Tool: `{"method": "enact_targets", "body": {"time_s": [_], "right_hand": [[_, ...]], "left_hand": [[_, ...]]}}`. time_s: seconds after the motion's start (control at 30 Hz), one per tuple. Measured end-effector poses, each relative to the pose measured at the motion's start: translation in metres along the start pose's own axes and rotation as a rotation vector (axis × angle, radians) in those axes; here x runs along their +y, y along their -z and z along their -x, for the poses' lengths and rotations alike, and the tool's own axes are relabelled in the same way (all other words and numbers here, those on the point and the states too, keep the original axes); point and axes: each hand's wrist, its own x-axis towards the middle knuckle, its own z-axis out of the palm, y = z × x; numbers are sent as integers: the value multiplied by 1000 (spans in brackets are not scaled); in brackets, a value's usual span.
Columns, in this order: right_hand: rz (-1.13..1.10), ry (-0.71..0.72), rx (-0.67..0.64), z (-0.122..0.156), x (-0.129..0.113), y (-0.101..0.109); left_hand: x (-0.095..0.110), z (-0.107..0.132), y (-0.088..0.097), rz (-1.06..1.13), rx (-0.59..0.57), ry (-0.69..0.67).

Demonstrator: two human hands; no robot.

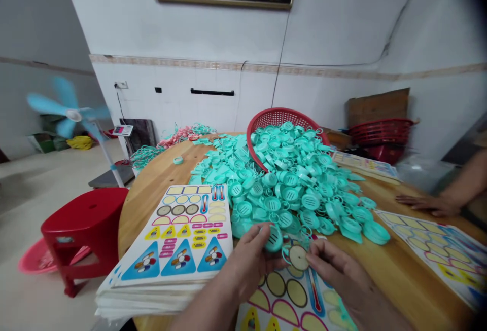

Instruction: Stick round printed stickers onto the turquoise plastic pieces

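Note:
My left hand (254,256) has its fingers closed round a small teal plastic piece (274,238) at the near edge of a big pile of teal plastic parts (289,184). My right hand (335,266) pinches a round teal part with a beige sticker on its face (297,257), held between both hands. Under my hands lies a sticker sheet (285,295) with ovals, triangles and thermometer shapes. A stack of the same sticker sheets (178,234) sits just to the left.
A red basket (274,117) lies tipped behind the pile on the round wooden table (399,270). Another person's hand (422,203) rests at the right by more sticker sheets (437,245). A red stool (81,229), a spinning blue fan (68,113) and stacked red baskets (380,131) stand around.

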Motion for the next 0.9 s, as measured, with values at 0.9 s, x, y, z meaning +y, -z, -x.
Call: {"method": "enact_targets", "body": {"time_s": [0.9], "right_hand": [[-317, -104, -29, 11, -1, 7]], "left_hand": [[-14, -4, -1, -157, -196, -179]]}}
